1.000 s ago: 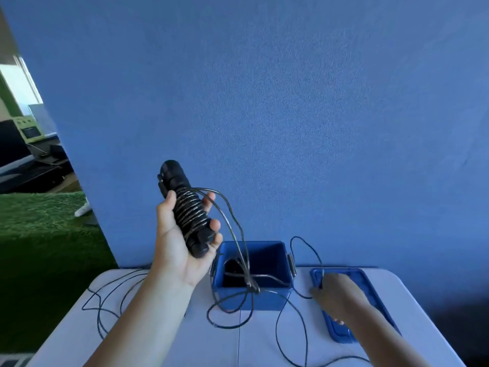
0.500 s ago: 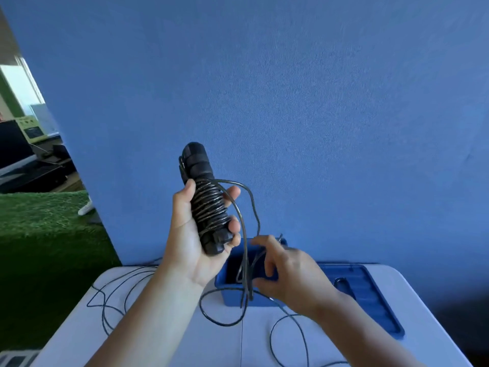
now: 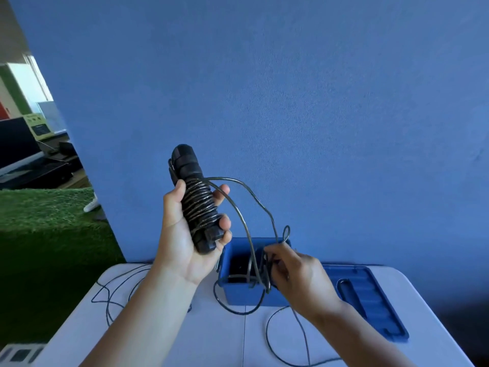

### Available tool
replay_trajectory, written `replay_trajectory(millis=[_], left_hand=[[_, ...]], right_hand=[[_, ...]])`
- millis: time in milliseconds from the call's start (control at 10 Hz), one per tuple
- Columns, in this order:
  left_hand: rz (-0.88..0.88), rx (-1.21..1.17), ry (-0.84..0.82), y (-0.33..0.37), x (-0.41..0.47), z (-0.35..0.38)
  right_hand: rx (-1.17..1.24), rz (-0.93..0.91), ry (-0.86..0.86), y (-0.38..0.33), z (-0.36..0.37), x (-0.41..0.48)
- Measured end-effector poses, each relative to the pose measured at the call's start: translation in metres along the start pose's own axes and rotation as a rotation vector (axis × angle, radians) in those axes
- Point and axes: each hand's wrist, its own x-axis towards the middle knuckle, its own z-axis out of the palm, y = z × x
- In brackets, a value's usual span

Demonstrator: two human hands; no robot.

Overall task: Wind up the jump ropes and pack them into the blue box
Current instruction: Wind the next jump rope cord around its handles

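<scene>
In the head view, the left hand (image 3: 182, 242) is clenched round the black plastic jump-rope handles (image 3: 197, 202). It holds them upright, with thin black cord coiled about their middle. From that grip the loose cord (image 3: 238, 215) arcs down and rightward to the right hand (image 3: 301, 279), whose fingertips pinch it just above the open blue plastic box (image 3: 246, 296). Below both grips, slack cord loops across the white table (image 3: 206, 335). The flat blue lid (image 3: 375, 308) lies right of the box.
</scene>
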Motion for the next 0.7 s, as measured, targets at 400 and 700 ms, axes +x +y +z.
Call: replay_trajectory(millis=[400, 700], left_hand=[[0.063, -0.029, 0.072, 0.018, 0.02, -0.023], [0.047, -0.071, 0.059, 0.02, 0.025, -0.023]], right_hand=[[0.49, 0.741, -0.244, 0.047, 0.012, -0.039], [0.012, 0.927, -0.602, 0.076, 0.016, -0.04]])
